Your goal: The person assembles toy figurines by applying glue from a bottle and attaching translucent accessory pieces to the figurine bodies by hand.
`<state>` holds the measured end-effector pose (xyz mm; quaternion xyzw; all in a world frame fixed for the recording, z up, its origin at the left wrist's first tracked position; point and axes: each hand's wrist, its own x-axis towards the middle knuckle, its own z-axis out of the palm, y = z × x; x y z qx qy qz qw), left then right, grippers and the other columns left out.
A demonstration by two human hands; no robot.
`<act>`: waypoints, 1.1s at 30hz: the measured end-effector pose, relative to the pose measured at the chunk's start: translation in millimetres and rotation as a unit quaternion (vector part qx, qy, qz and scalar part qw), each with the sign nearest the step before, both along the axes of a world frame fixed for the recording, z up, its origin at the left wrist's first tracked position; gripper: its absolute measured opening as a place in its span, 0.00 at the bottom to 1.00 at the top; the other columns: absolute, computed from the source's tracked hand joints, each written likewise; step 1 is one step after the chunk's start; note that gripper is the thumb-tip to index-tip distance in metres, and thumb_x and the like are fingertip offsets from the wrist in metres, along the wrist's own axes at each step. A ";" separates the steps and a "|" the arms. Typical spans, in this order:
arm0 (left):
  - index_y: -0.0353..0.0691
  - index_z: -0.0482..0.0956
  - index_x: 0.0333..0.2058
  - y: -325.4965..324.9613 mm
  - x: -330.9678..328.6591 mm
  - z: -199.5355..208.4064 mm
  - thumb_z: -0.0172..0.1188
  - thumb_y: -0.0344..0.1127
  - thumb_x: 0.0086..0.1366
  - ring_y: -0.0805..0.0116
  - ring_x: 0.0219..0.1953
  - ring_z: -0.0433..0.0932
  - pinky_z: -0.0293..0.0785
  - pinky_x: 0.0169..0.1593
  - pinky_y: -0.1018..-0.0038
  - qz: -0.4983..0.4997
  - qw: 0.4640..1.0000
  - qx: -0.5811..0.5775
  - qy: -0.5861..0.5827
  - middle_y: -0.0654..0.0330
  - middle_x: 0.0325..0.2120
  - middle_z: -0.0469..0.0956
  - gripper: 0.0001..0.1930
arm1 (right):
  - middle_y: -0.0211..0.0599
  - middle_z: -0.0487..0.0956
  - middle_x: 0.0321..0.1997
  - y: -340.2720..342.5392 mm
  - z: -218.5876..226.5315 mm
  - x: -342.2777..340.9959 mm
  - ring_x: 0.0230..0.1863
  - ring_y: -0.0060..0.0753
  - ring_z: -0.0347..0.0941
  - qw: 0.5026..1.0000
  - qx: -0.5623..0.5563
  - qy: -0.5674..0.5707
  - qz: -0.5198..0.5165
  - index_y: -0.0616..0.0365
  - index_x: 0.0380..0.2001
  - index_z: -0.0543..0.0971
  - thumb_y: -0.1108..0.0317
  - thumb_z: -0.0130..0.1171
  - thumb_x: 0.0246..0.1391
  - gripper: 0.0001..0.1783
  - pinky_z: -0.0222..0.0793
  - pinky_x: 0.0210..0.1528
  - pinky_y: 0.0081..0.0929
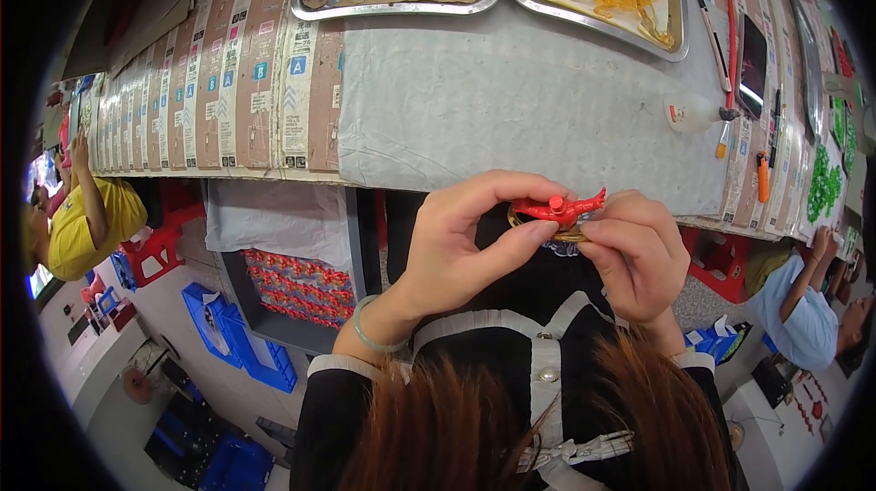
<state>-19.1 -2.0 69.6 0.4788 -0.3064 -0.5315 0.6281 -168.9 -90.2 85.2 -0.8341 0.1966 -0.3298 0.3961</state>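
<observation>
Just off the table's near edge, both my hands are closed around one small toy figure [564, 210]. Its upper part is glossy red, with a thin arm-like end pointing right. Under the red body show a yellow translucent piece [571, 236] and a bluish clear part [563, 248]. My left hand [484, 234] pinches the figure's left end between thumb and fingers. My right hand [636, 249] grips the yellow piece at the right with thumb and fingertips. The fingers hide part of the figure, so how the pieces join is not visible.
A metal tray [401, 9] of red figures and another tray [598, 18] of yellow pieces stand at the back. Brushes, a white bottle [691, 115], a phone [752, 67] and an orange-handled tool [763, 177] lie right. A grey bin [239, 304] of red figures is lower left. Other people sit both sides.
</observation>
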 end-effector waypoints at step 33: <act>0.33 0.69 0.41 3.7 -9.5 -0.1 0.60 0.22 0.45 0.62 0.44 0.70 0.64 0.48 0.73 0.015 0.995 -0.078 -0.062 0.50 0.42 0.70 0.21 | 0.40 0.70 0.34 -4.8 -16.7 -8.0 0.35 0.26 0.66 0.940 0.327 -0.100 0.007 0.67 0.31 0.73 0.81 0.53 0.44 0.08 0.63 0.36 0.18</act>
